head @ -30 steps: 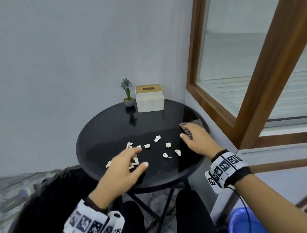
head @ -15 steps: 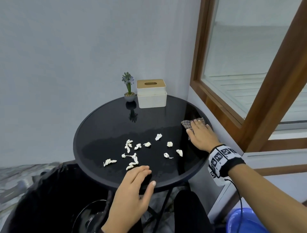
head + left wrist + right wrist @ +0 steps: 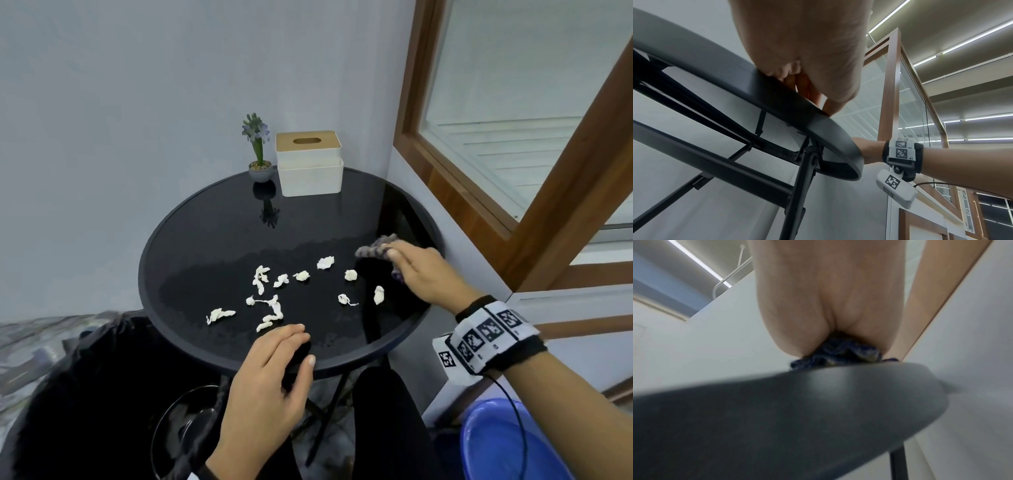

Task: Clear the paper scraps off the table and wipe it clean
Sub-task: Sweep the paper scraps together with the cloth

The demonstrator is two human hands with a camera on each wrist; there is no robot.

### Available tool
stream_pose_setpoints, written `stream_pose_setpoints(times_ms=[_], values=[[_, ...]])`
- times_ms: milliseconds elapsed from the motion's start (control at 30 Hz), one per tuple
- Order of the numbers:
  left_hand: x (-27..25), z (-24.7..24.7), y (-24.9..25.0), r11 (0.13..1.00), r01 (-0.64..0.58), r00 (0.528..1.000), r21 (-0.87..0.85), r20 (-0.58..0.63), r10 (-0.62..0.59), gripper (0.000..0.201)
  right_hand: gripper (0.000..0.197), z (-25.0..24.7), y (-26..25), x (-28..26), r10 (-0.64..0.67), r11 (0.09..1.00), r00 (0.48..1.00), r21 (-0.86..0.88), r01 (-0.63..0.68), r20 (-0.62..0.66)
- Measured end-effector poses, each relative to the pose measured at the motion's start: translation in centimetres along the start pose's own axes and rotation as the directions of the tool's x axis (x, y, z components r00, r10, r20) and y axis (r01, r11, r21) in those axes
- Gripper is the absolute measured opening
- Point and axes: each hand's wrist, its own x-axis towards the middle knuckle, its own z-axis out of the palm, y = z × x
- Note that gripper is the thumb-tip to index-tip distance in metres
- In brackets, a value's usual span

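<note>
Several white paper scraps lie scattered across the middle of the round black table. At the table's right side my right hand grips a bunched grey-purple cloth, just right of the nearest scraps. The right wrist view shows the cloth crumpled under my palm above the table's rim. My left hand rests on the near edge with its fingers laid flat on top and holds nothing. From below, its fingers lie on the rim.
A white tissue box and a small potted plant stand at the back of the table. A bin lined with a black bag sits low at the left, a blue basin low at the right. A wood-framed window borders the right.
My left hand has pulled back from the scraps to the table's near edge. My right hand, first flat on the cloth, has bunched it up and shifted it left toward the scraps.
</note>
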Motion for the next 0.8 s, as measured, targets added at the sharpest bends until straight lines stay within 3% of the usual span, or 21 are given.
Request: stream_pose_setpoints(times_ms=[267, 400, 567, 667, 800], values=[[-0.2, 0.0, 0.3, 0.999, 0.025, 1.0, -0.022, -0.01, -0.026, 0.027, 0.027, 3.0, -2.7, -3.5, 0.022, 0.995, 0.977, -0.092, -0.042, -0.21], [-0.6, -0.2, 0.3, 0.999, 0.034, 0.999, -0.004, -0.002, -0.034, 0.028, 0.022, 6.0, -6.5, -4.9, 0.02, 0.996, 0.975, -0.08, -0.039, -0.221], [-0.3, -0.1, 0.3, 1.0, 0.028, 1.0, -0.006, -0.012, -0.028, 0.03, 0.02, 7.5, -10.2, -3.6, -0.07, 0.994, 0.969, -0.097, 0.049, -0.239], [-0.7, 0.0, 0.1, 1.0, 0.02, 0.999, -0.007, -0.03, -0.02, 0.03, 0.025, 8.2, -10.6, -3.2, -0.094, 0.992, 0.976, 0.064, 0.108, -0.197], [-1.1, -0.4, -0.1, 0.999, 0.031, 0.998, -0.019, -0.054, -0.032, 0.03, 0.027, 5.8, -9.6, -2.4, 0.074, 0.944, 0.977, 0.331, -0.004, -0.201]])
